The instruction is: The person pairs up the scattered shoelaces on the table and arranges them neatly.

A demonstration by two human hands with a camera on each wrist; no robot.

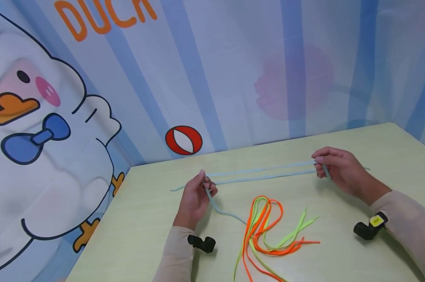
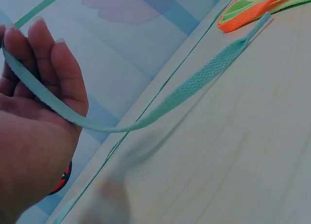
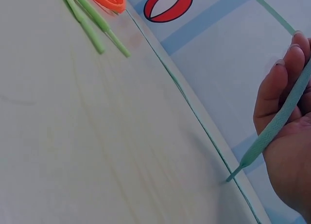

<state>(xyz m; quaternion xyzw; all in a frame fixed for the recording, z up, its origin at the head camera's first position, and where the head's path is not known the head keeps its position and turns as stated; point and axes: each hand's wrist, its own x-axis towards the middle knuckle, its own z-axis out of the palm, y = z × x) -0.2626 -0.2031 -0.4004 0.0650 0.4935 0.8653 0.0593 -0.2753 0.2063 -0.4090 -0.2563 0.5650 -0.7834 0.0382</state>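
Observation:
A light blue-green shoelace (image 1: 261, 170) stretches between my two hands, raised over the table. My left hand (image 1: 196, 197) pinches it between thumb and fingers, and its tail (image 2: 194, 85) droops toward the table, ending in a narrow tip. On the other side my right hand (image 1: 339, 168) pinches the lace as well, with a short end (image 3: 272, 129) hanging past the palm. A second blue-green shoelace (image 1: 265, 178) lies nearly straight along the table behind the hands, its ends showing beyond each hand.
Orange shoelaces (image 1: 258, 235) and yellow-green shoelaces (image 1: 293, 233) lie looped together on the pale table (image 1: 134, 235), nearer than the hands. A printed cloth backdrop (image 1: 233, 78) with a duck rises behind the table's far edge.

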